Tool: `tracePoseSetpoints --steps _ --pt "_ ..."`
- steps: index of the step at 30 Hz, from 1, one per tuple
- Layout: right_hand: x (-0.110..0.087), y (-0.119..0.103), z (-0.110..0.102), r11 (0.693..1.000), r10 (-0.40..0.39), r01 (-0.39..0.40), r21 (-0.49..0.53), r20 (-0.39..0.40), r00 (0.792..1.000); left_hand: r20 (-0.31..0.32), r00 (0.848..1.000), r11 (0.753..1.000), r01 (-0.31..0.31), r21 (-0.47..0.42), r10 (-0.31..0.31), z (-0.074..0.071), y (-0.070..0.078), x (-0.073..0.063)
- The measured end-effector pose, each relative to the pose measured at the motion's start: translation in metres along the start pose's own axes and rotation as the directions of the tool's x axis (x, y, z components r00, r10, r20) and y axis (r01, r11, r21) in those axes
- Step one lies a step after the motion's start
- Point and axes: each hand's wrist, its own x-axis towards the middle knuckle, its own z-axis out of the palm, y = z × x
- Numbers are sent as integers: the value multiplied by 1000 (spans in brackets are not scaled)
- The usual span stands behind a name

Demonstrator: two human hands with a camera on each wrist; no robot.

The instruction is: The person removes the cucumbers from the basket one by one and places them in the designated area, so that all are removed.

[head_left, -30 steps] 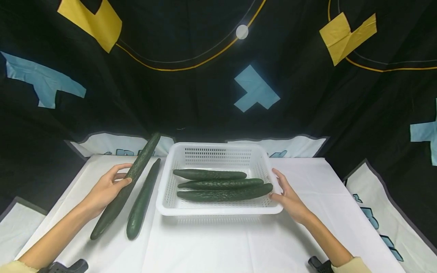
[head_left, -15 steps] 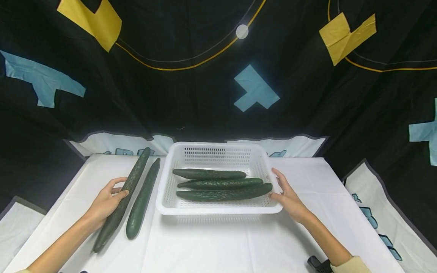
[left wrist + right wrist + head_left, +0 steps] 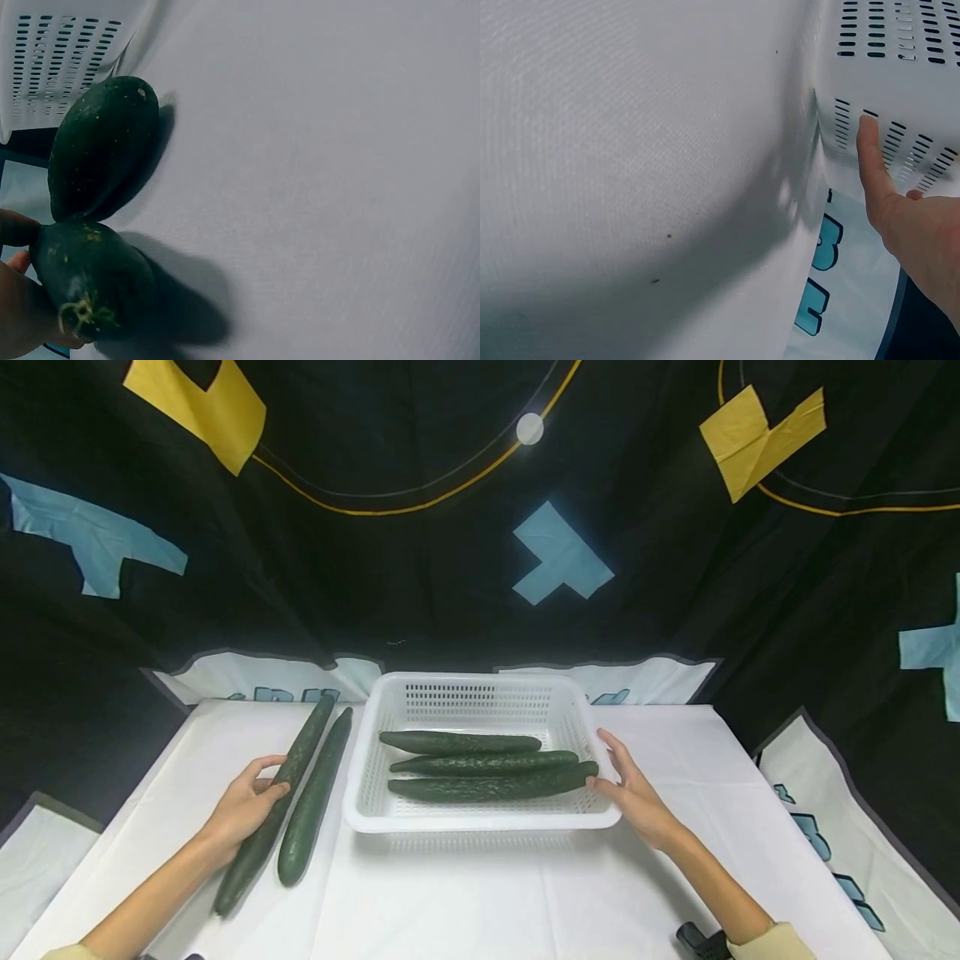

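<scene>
A long dark green cucumber (image 3: pixel 264 827) is in my left hand (image 3: pixel 242 812), thumb on its near side and fingers over its far side. It slants close over the white cloth, and its blunt end (image 3: pixel 94 281) shows in the left wrist view. Just right of it lies a second cucumber (image 3: pixel 315 802), roughly parallel. My right hand (image 3: pixel 636 795) holds the right rim of a white plastic basket (image 3: pixel 480 823), thumb over the rim and fingers along the outer wall. Inside the basket, three cucumbers (image 3: pixel 495 785) lie side by side, crosswise.
A white cloth (image 3: pixel 465 902) covers the table. Behind it hangs a black curtain (image 3: pixel 420 585) with blue and yellow tape pieces. Lettered white fabric (image 3: pixel 832 835) runs along the right side. A dark device (image 3: pixel 701 941) is at my right forearm.
My left hand has lowered the cucumber toward the cloth and moved it right, nearer the one lying beside it. The right hand stays at the basket rim, its thumb shifted slightly inward.
</scene>
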Motion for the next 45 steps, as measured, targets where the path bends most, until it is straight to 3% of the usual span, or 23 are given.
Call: tracePoseSetpoints --steps 8,17,28,41,45 --pt "-2 3 -3 1000 -14 14 -14 5 1000 -7 1000 999 10 45 -10 5 2 1" --pt "0 8 -8 995 -41 35 89 66 997 -14 1000 995 -3 96 4 10 5 2" --pt "0 11 -13 987 -61 43 157 112 992 -26 999 995 41 95 -39 12 10 1" --pt "0 8 -11 987 -42 29 156 86 995 -12 997 993 73 95 -73 6 14 1" --pt "1 7 -10 988 -42 29 153 82 996 -35 997 993 71 95 -68 2 18 2"
